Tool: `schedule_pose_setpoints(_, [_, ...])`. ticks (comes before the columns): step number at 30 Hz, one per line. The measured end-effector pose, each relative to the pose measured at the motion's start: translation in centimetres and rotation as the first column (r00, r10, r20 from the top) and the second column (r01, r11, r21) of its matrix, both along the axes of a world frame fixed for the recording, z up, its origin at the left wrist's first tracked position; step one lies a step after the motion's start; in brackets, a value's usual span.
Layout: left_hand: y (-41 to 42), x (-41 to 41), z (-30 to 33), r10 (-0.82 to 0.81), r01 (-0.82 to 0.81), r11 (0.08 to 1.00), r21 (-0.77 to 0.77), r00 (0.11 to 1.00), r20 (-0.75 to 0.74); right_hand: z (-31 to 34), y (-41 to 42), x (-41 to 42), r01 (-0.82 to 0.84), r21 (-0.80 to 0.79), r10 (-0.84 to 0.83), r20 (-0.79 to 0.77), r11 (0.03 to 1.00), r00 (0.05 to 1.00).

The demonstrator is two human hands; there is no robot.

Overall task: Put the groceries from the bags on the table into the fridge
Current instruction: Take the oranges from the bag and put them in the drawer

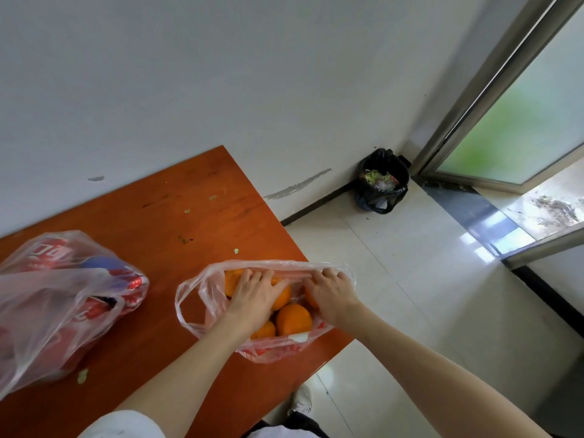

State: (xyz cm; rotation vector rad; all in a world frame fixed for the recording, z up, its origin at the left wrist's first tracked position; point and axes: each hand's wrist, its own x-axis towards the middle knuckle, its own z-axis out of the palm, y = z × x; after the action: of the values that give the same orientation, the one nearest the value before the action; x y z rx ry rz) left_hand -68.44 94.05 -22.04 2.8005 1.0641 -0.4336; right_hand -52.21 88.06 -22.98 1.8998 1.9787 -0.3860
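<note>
**Both hands in the orange bag**

The left hand [252, 294] lies with fingers curved over an orange [281, 298] inside the thin plastic bag [196, 298], low in the middle of the frame; whether it truly grips is hard to tell. The right hand [331, 294], fingers bent, presses at the bag's far rim, seemingly holding the film over another orange. Oranges are firm, round and fairly heavy, apt to roll, so cup each one fully; the bag is limp and slippery, best lifted by its handles. It sits at the right edge of the orange-brown table [189, 191]. At lower left lies a second bag [47, 311] of red cans. No fridge is in view.
</note>
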Motion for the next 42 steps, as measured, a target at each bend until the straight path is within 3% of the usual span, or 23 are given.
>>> schedule_pose_setpoints(5, [-0.4,-1.3,2.1,0.090,-0.080,0.995,-0.064,0.981,0.171,1.5,-1.9,0.2,0.146,0.137,-0.098,-0.308,0.980,0.946])
schedule_pose_setpoints(10, [-1.0,-2.9,5.8,0.306,-0.165,0.919,-0.357,0.872,0.382,5.2,-4.5,-1.3,0.459,0.198,-0.219,-0.675,0.866,0.705])
schedule_pose_setpoints(12, [-1.7,-3.3,7.2,0.370,-0.157,0.885,-0.438,0.808,0.459,6.1,-5.9,-2.1,0.621,0.142,-0.303,-0.775,0.771,0.554])
schedule_pose_setpoints(14, [-2.4,-3.5,8.1,0.423,-0.108,0.838,-0.534,0.748,0.511,6.6,-7.6,-2.8,0.796,0.041,-0.379,-0.864,0.604,0.332])
schedule_pose_setpoints(17, [-4.2,-3.1,8.8,0.456,-0.012,0.765,-0.644,0.717,0.528,7.3,-11.4,-3.1,0.936,-0.086,-0.361,-0.931,0.341,0.046])
schedule_pose_setpoints(21, [-8.6,-0.5,9.1,0.495,0.066,0.679,-0.731,0.694,0.522,8.5,-18.5,-2.8,0.913,-0.404,-0.168,-0.905,0.050,-0.391])
schedule_pose_setpoints(24, [-13.4,2.5,8.8,0.467,0.108,0.628,-0.771,0.739,0.484,9.1,-25.3,-2.2,0.829,-0.553,0.049,-0.833,-0.086,-0.551])
schedule_pose_setpoints(29, [-24.0,7.6,8.7,0.232,0.269,0.570,-0.776,0.854,0.466,10.3,-38.0,-2.1,0.734,-0.638,0.341,-0.760,-0.231,-0.553])
schedule_pose_setpoints(35, [-40.3,12.2,8.9,0.052,0.386,0.487,-0.783,0.883,0.467,11.4,-54.5,-1.7,0.577,-0.772,0.709,-0.563,-0.267,-0.425])
schedule_pose_setpoints(42, [-57.0,16.4,9.9,0.001,0.437,0.343,-0.832,0.885,0.465,14.8,-72.1,0.8,0.538,-0.770,0.804,-0.537,-0.343,-0.256])
